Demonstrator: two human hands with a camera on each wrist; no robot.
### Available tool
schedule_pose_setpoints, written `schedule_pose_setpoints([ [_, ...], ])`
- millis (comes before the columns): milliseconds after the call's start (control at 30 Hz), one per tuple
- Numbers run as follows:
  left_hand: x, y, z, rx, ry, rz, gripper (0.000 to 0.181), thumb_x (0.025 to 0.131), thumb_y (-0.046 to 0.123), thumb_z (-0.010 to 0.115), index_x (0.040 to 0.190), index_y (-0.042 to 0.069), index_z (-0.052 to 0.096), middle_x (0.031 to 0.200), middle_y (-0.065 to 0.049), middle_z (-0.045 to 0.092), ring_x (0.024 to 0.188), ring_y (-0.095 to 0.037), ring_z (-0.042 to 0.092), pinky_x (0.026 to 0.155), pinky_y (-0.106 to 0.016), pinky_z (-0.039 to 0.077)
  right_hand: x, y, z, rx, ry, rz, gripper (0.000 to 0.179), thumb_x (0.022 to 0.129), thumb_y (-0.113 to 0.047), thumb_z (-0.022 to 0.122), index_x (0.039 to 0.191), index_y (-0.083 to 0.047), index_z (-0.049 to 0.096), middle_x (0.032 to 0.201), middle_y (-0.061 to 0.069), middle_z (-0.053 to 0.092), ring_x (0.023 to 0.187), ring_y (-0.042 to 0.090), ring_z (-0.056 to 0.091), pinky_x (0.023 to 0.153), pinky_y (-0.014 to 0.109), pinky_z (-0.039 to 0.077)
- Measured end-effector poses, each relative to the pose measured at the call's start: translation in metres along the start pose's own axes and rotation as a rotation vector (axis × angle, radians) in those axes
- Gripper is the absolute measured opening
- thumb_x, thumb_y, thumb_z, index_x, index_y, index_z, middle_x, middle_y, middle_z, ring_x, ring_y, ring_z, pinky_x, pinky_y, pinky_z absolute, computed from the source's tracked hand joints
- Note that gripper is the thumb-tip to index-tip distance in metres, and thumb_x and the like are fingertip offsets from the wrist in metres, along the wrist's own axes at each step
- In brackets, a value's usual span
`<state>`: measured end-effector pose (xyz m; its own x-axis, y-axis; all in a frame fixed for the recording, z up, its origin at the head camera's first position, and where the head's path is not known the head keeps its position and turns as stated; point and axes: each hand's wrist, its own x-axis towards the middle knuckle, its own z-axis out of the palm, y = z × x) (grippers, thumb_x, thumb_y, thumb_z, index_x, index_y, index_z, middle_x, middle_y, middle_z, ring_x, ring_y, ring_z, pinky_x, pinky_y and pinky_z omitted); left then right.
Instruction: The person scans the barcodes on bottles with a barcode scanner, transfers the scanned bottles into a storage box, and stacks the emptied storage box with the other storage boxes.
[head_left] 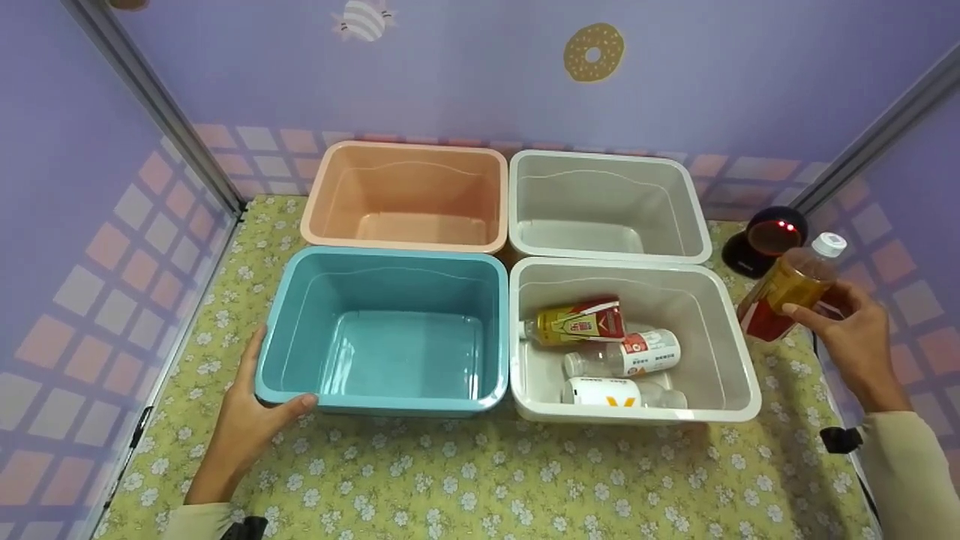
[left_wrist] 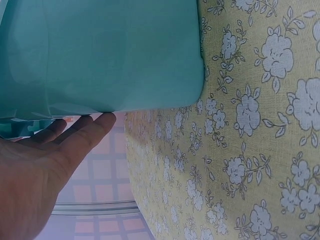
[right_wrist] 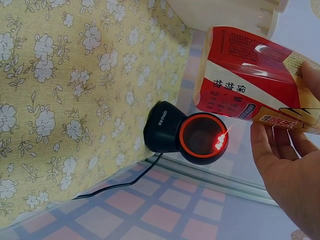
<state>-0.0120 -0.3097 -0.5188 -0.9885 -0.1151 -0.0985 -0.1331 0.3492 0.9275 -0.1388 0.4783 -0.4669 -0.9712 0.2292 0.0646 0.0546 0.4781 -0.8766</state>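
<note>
My right hand (head_left: 862, 337) grips a drink bottle (head_left: 791, 289) with a white cap and a red and yellow label, thumb on one side and fingers on the other. The bottle is tilted, held off the table in front of a black scanner (right_wrist: 200, 139) with an orange ring and red lights. At the front left corner of the blue bin (head_left: 390, 405), my left hand (head_left: 247, 424) rests with extended fingers along the outer side and the thumb by the front rim. In the left wrist view, straight fingertips (left_wrist: 106, 119) touch the bin's wall.
A cream bin (head_left: 637, 414) at front right holds several bottles, one with a red and yellow label (head_left: 581, 322). Behind stand an orange bin (head_left: 409, 240) and a grey bin (head_left: 611, 255). A floral cloth (head_left: 450, 480) covers the table; panels enclose it. The scanner's cable (right_wrist: 125, 184) trails along the edge.
</note>
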Motion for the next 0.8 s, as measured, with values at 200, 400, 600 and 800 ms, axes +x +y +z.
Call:
schedule_pose_setpoints([
  [200,-0.0022,-0.0004,-0.0013,0.009,0.003,0.011,0.124,0.093,0.019,0.09,0.177,0.046,0.003,0.175,-0.034,0.025,0.142,-0.058,0.053,0.091,-0.019,0.056,0.002,0.0033,0.0031,0.027,0.011,-0.013,0.044,0.099,-0.007,0.084,0.131,-0.031,0.064,0.117,-0.02,0.066,0.105,-0.005,0.066,0.088,0.007,0.055],
  [400,-0.0027,0.0006,-0.0013,0.017,0.0,0.012,0.123,0.093,0.019,0.089,0.177,0.045,0.003,0.176,-0.033,0.024,0.142,-0.056,0.053,0.091,-0.018,0.055,0.0023,0.0049,0.0049,-0.012,0.035,-0.019,0.046,0.099,-0.008,0.084,0.137,-0.024,0.066,0.115,-0.023,0.066,0.105,-0.007,0.065,0.088,0.006,0.054],
  [600,-0.0007,0.0009,-0.0005,0.02,-0.004,0.003,0.124,0.093,0.02,0.09,0.177,0.046,0.003,0.176,-0.032,0.024,0.142,-0.055,0.053,0.092,-0.019,0.054,0.0041,0.0063,0.0034,0.073,0.041,-0.005,0.043,0.097,-0.005,0.085,0.127,-0.03,0.067,0.114,-0.02,0.068,0.103,-0.006,0.067,0.086,0.007,0.055],
  [800,-0.0005,0.0018,-0.0008,0.005,-0.006,0.001,0.124,0.093,0.019,0.091,0.176,0.047,0.003,0.175,-0.032,0.025,0.141,-0.055,0.054,0.093,-0.019,0.055,0.0069,0.0088,0.0032,0.178,0.04,0.014,0.042,0.095,0.0,0.086,0.122,-0.028,0.069,0.112,-0.017,0.07,0.102,-0.006,0.068,0.085,0.007,0.055],
])
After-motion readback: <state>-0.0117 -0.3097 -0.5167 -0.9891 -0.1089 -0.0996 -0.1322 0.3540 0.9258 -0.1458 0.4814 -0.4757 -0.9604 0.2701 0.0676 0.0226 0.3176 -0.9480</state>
